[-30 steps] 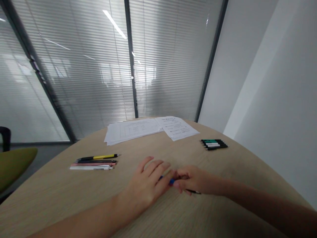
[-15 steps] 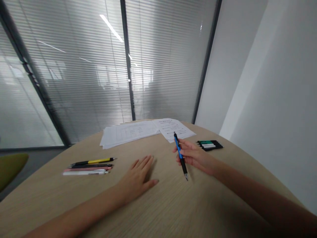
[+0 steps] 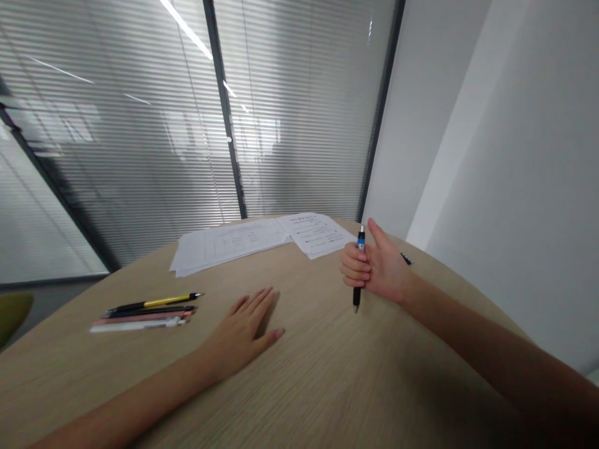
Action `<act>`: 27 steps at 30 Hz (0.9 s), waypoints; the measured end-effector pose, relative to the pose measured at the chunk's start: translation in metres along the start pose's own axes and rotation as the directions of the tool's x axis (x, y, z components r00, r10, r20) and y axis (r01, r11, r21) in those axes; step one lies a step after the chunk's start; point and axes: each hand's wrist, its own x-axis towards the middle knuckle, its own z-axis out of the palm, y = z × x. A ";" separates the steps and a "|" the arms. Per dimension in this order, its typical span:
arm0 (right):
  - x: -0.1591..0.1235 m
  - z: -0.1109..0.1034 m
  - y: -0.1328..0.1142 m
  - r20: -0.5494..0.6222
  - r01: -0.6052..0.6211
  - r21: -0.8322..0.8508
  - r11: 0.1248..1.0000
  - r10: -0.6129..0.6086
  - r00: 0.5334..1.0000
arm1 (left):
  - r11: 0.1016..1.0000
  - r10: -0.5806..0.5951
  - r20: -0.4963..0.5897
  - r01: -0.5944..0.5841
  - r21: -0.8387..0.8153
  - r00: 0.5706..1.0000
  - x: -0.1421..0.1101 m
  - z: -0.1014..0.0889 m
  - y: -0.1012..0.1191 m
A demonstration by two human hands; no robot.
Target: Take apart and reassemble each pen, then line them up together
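My right hand (image 3: 380, 267) grips a blue-black pen (image 3: 360, 239) (thumb raised) toward the table's (image 3: 318, 380) far-right edge; my left hand (image 3: 243, 329) lies outspread.

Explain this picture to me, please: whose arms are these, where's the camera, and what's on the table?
No machine here: these are a person's own bare hands, seen from a camera worn on the head, looking forward and down. The right hand grips a blue and black pen, roughly upright, thumb raised. The left hand lies flat on the wooden table. To its left are several pens or pencils side by side. Farther back lie printed papers. A dark item behind the right hand is mostly hidden.
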 end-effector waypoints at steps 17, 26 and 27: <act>0.000 -0.001 -0.001 -0.045 -0.049 0.064 0.997 0.051 0.998 | 1.000 -0.007 0.028 0.006 0.009 1.000 0.001 -0.003 0.002; 0.000 -0.003 0.001 -0.050 -0.028 0.079 0.996 0.032 0.998 | 1.000 -0.006 0.000 0.006 0.019 1.000 0.002 -0.002 0.001; 0.000 -0.003 0.001 -0.051 -0.034 0.080 0.996 0.038 0.998 | 1.000 -0.006 0.007 0.006 0.024 1.000 0.002 -0.002 0.001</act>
